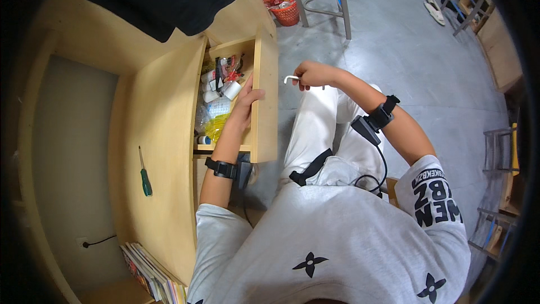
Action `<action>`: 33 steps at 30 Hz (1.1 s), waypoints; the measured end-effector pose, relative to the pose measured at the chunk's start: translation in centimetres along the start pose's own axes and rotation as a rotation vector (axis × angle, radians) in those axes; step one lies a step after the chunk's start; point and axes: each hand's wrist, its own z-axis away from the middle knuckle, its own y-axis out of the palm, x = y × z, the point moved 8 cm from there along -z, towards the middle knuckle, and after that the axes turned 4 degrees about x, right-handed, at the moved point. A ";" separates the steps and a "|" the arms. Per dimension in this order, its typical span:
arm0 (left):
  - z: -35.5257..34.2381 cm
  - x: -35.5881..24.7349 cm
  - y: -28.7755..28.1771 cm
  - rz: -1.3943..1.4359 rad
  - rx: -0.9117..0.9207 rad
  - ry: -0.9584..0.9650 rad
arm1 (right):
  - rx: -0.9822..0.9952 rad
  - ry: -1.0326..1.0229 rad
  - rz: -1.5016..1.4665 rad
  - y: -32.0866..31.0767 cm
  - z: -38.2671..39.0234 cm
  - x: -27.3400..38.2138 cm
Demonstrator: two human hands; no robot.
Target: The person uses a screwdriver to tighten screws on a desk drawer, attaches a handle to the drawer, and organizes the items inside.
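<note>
My left hand (245, 104) grips the front board of an open wooden drawer (266, 95), its thumb over the top edge and its fingers on the inner side, partly hidden. Inside lie a white roll-shaped item (232, 90), a yellow plastic bag (216, 128), clear bags and several small black and red items. To the right of the drawer, above my legs, my right hand (316, 75) is closed around a thin white hook-shaped piece (288, 79). Its bent end sticks out to the left; the part within my fingers is hidden.
A screwdriver with a green handle (146, 182) lies on the wooden desk (160, 129). Books (152, 273) stand at the lower left. Beyond the drawer are a red basket (287, 14) and a metal-legged stool (343, 5). White shoes (434, 9) lie on the grey floor.
</note>
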 end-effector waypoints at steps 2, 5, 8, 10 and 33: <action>-0.3 0.3 0.2 0.001 0.002 -0.009 | -0.056 -0.059 -0.122 -0.7 -0.3 0.8; -1.4 0.2 0.8 -0.007 -0.034 -0.003 | -0.142 -0.075 -0.151 -1.5 -0.7 0.5; -2.2 -0.2 0.6 0.024 -0.035 0.021 | -0.224 -0.069 -0.160 -2.3 -2.3 -0.3; -2.6 0.1 -0.2 0.067 -0.004 0.024 | -0.220 -0.056 -0.095 -1.8 -3.5 -0.3; -6.4 -2.5 -5.0 -0.301 -0.188 -0.242 | -0.499 -0.201 -0.796 -3.1 -3.1 -0.9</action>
